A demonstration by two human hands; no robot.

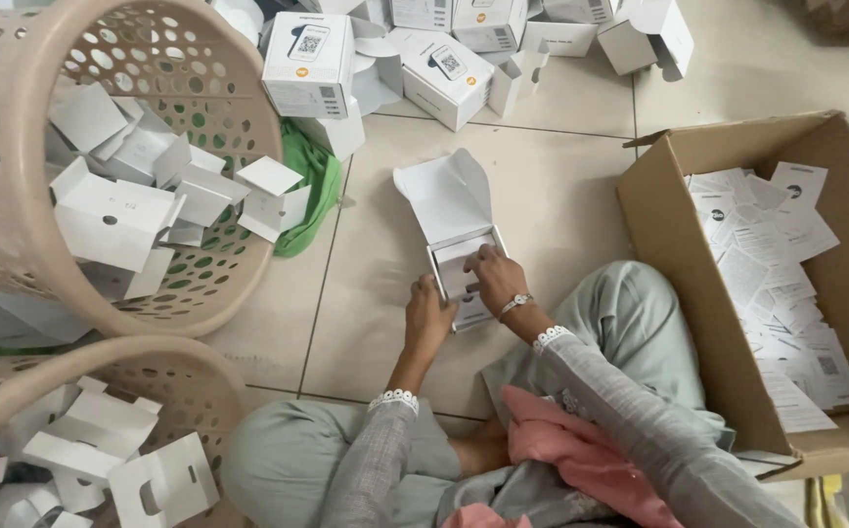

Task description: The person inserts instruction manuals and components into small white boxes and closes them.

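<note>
A person sits on the pale tiled floor (561,186) and looks down at a small white cardboard box with its lid flipped open (454,230). The box lies flat on the tiles, right in front of the person's knees. Its lid stands up and points away from the person.

The left hand (427,315) rests against the left side of the box, near its bottom corner. Its fingers are curled around the edge, so it seems to steady the box. The right hand (495,277) lies on top of the open box, with its fingers bent down onto the white paper inside. I cannot tell if those fingers pinch anything. A thin watch (515,303) sits on the right wrist.

To the left, a big beige plastic basket with holes (14,196) lies tipped on its side, and white folded card pieces (111,215) spill inside it. A second beige basket (160,376) sits just below it, also with white card pieces. A green cloth (312,186) lies beside the first basket.

At the top, many closed white boxes (309,64) sit in a pile on the floor. On the right, a brown cardboard carton (674,244) stands open, full of white printed paper sheets (772,284).
</note>
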